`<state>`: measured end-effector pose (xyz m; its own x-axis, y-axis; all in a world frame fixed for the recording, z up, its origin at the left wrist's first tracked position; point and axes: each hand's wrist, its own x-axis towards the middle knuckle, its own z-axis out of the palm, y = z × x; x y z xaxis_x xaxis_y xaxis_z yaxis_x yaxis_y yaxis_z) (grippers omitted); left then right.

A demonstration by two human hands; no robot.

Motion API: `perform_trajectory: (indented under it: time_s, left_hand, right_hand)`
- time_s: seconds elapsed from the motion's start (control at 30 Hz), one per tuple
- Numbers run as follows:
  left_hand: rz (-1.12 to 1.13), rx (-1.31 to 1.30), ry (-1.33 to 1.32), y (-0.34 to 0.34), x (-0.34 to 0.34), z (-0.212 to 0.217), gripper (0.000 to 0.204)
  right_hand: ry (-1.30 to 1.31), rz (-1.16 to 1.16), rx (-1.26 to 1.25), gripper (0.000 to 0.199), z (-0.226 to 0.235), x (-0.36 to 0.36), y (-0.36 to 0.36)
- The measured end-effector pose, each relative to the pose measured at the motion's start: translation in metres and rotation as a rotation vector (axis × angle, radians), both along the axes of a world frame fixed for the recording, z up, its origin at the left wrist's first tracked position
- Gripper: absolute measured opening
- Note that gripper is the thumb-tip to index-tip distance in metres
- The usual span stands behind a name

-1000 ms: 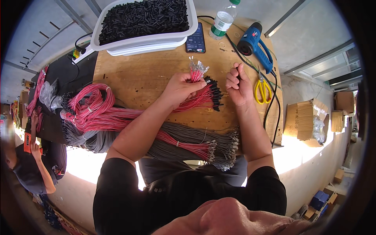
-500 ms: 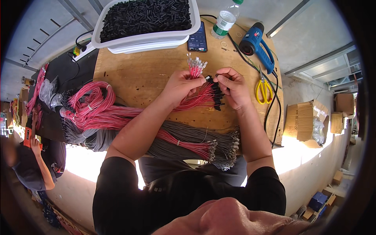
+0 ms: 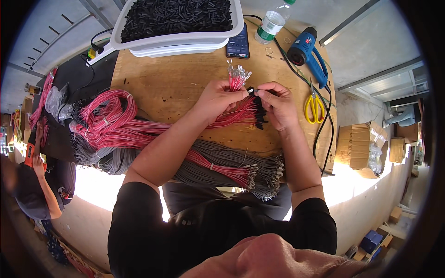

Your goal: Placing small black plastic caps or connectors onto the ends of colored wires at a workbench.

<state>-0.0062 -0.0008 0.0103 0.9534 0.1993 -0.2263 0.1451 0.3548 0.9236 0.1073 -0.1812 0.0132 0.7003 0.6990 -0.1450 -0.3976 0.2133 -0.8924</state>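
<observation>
Left hand [image 3: 220, 99] grips red wires [image 3: 237, 84], ends toward twelve o'clock, apparently to gather them; at its three o'clock, right hand [image 3: 278, 104] pinches a black sleeve [image 3: 254, 90].

One left hand [image 3: 221, 98] and one right hand [image 3: 279, 105] show over one table [image 3: 171, 78], along with one blue heat gun [image 3: 304, 50], one pair of yellow-handled scissors [image 3: 314, 110], one smartphone [image 3: 238, 45] and one green-capped bottle [image 3: 272, 23]. One white tub [image 3: 185, 38] tops a stack [image 3: 181, 49] of unclear number; its black sleeves [image 3: 178, 18], like the red wires [image 3: 148, 133] and grey wires [image 3: 113, 162], are too many to count. At the left is one co-worker [image 3: 32, 190] with one orange tool [image 3: 29, 155].
</observation>
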Motion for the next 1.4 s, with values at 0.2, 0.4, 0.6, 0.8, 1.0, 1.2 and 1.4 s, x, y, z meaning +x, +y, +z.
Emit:
perform_trajectory:
  time_s: [0.2, 0.4, 0.6, 0.8, 1.0, 1.2, 1.4]
  left_hand:
    - [-0.003, 0.028, -0.01, -0.001, 0.0, -0.002, 0.014]
    - [-0.024, 0.029, 0.004, 0.0, 0.001, -0.004, 0.015]
    - [-0.037, 0.036, 0.001, -0.001, 0.0, -0.002, 0.016]
    - [-0.041, 0.029, 0.002, -0.001, 0.0, -0.004, 0.016]
    - [-0.06, 0.047, 0.012, 0.0, 0.001, -0.006, 0.016]
    - [-0.038, 0.099, -0.001, -0.001, 0.001, -0.006, 0.02]
    - [-0.004, 0.115, 0.007, -0.001, 0.001, -0.006, 0.021]
  right_hand:
    - [-0.005, 0.011, -0.024, 0.014, 0.001, -0.001, 0.001]
    - [-0.054, -0.004, -0.034, 0.013, -0.003, 0.0, -0.001]
    - [-0.139, 0.013, -0.045, 0.012, -0.007, 0.002, -0.003]
    - [-0.183, -0.001, -0.087, 0.012, -0.002, -0.001, -0.003]
    - [-0.212, -0.015, -0.085, 0.012, 0.002, -0.007, 0.0]
    - [-0.213, -0.023, -0.041, 0.012, 0.0, -0.001, -0.003]
    - [-0.147, -0.019, 0.003, 0.012, -0.005, 0.005, -0.005]
